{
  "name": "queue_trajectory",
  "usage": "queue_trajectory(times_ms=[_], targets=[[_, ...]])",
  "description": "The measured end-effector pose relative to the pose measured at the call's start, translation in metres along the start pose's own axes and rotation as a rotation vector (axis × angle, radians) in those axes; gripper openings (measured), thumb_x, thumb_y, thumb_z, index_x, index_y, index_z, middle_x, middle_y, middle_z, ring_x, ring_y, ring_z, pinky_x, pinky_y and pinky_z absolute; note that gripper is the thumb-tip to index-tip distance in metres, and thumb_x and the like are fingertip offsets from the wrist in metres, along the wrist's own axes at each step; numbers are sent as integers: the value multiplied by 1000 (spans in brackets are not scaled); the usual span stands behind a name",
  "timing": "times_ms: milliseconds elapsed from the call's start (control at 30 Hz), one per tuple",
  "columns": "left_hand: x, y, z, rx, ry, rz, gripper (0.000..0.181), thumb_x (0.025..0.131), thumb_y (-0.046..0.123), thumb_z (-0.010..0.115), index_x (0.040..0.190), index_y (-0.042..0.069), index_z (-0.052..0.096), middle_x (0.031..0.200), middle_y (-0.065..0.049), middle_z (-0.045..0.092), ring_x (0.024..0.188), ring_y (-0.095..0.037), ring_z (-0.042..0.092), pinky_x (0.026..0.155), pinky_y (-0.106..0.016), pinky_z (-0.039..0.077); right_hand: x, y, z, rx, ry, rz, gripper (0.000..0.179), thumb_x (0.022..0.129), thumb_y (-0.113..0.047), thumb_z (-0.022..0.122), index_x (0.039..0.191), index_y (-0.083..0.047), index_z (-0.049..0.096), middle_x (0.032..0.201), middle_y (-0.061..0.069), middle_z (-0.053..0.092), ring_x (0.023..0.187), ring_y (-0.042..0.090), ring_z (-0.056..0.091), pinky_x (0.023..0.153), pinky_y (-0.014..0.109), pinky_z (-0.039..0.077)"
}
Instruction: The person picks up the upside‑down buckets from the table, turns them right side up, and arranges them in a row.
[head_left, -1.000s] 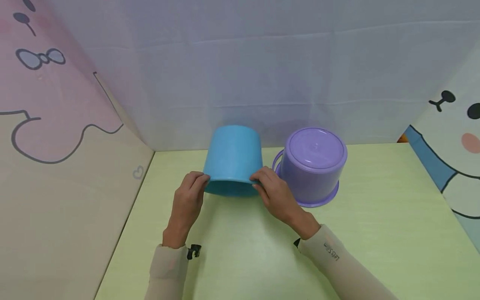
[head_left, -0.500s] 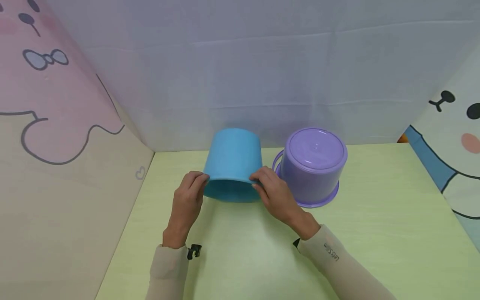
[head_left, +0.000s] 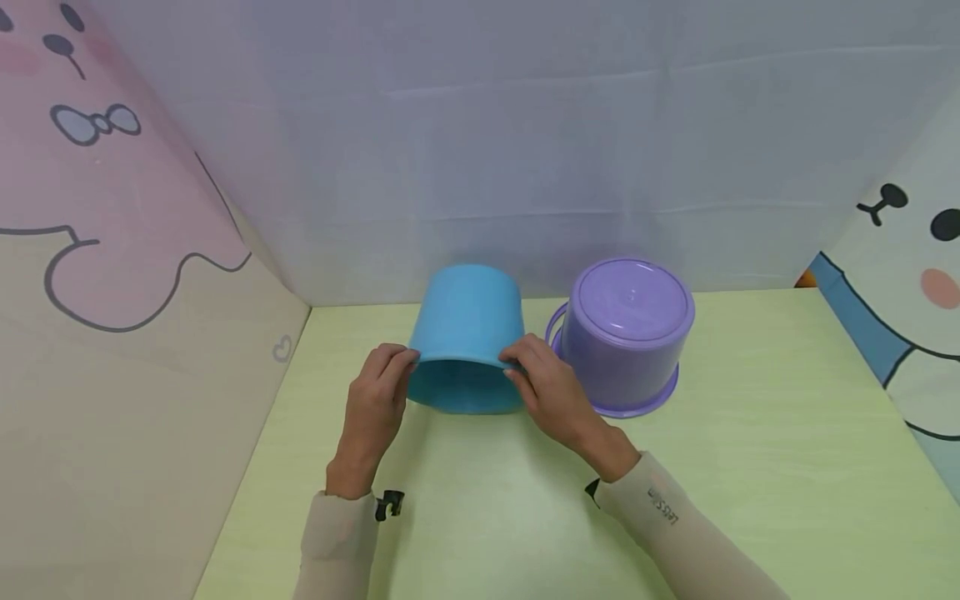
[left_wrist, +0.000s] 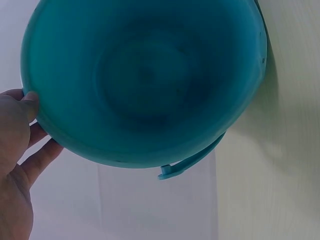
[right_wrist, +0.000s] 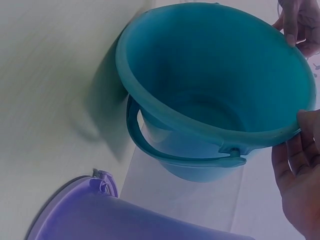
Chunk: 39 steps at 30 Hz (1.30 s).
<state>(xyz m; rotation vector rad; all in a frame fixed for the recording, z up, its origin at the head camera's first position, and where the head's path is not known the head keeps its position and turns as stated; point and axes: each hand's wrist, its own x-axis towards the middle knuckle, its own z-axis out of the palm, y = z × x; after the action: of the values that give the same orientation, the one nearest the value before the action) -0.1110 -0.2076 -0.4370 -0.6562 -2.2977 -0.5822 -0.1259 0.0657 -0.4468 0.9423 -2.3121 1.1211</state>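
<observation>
A blue bucket (head_left: 471, 312) is tilted on the table, its open mouth facing me and its base toward the back wall. My left hand (head_left: 375, 408) pinches the rim at the left, thumb inside and fingers outside, as the left wrist view shows on the bucket (left_wrist: 145, 75). At the right of the same rim, my right hand (head_left: 551, 392) grips with thumb and fingers. The bucket's handle (right_wrist: 170, 157) hangs beneath the rim in the right wrist view. Its inside shows no contents. Just right of it, a purple bucket (head_left: 630, 333) stands upside down.
The pale green tabletop (head_left: 787, 467) runs back to a white cloth wall (head_left: 525, 142). Side panels with cartoon drawings rise at the left (head_left: 150, 375) and right (head_left: 900, 317). The purple bucket's handle (head_left: 557, 321) lies near my right hand.
The blue bucket has tipped further: its base has sunk a little and more of its opening shows. Both hands keep their hold on the rim. The purple bucket has stayed put.
</observation>
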Motion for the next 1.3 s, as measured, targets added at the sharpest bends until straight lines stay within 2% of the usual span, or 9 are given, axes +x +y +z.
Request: queue_trajectory(times_ms=[467, 733, 867, 1067, 1300], targets=[[1, 1, 2, -7, -9, -24, 24, 91, -11, 74, 113, -4, 69, 107, -18, 63, 95, -34, 68, 80, -48, 65, -2, 1, 0, 10, 6, 46, 17, 100, 1, 70, 116, -3, 65, 111, 10, 62, 101, 24, 62, 85, 41, 60], [1, 1, 3, -9, 4, -32, 24, 91, -12, 74, 113, -5, 69, 107, -19, 63, 96, -35, 67, 81, -49, 65, -13, 5, 0, 30, 21, 108, 26, 97, 3, 73, 120, -4, 66, 110, 8, 63, 100, 23, 64, 81, 40, 60], [1, 1, 2, -12, 2, -47, 25, 91, -12, 74, 114, -5, 69, 107, -19, 63, 97, -35, 68, 82, -49, 64, -20, 8, 1, 22, 47, 140, 28, 94, 3, 76, 120, -3, 67, 111, 9, 64, 101, 25, 65, 84, 41, 59], [-1, 1, 0, -14, -1, -70, 25, 91, -12, 74, 115, -5, 69, 107, -19, 63, 98, -35, 67, 83, -50, 64, -30, 11, 5, 34, 81, 264, 32, 93, 0, 80, 121, 0, 65, 115, 14, 62, 105, 31, 63, 92, 48, 58], [-1, 1, -2, -18, 8, -76, 25, 91, -14, 73, 114, -5, 69, 107, -19, 63, 97, -35, 67, 81, -50, 65, -38, 7, 10, 131, 111, 461, 43, 96, -5, 79, 132, 6, 58, 120, 20, 57, 106, 37, 62, 92, 53, 57]])
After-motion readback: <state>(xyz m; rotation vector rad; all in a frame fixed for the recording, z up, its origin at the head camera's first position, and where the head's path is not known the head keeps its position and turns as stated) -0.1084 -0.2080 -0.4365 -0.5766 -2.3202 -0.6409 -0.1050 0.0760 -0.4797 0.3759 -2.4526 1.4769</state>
